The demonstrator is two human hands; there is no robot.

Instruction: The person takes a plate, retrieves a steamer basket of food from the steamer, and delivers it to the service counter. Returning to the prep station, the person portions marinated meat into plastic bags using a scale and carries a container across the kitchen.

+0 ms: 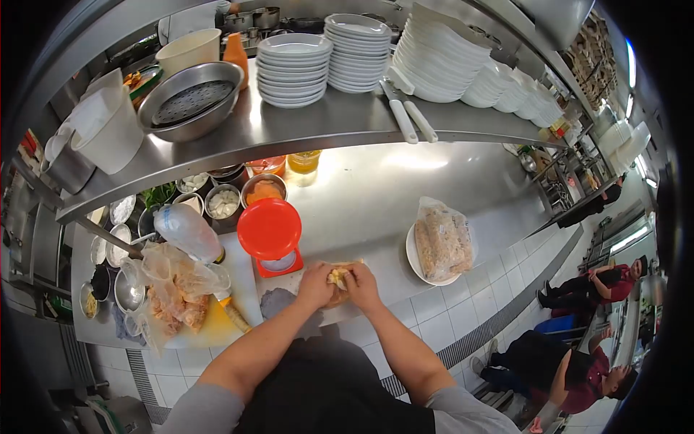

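Left hand [316,286] and right hand [361,285] closed around a pale lump of food [337,276], just right of the red scale [269,228], a filled plastic bag [444,242] farther right

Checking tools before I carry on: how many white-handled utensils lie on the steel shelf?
2, side by side at the front edge of the shelf: the left utensil and the right utensil. Others may be hidden behind the stacked dishes.

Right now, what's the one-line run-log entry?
left hand: holding pale food | right hand: holding same food | red scale: near left hand | bag: on dish
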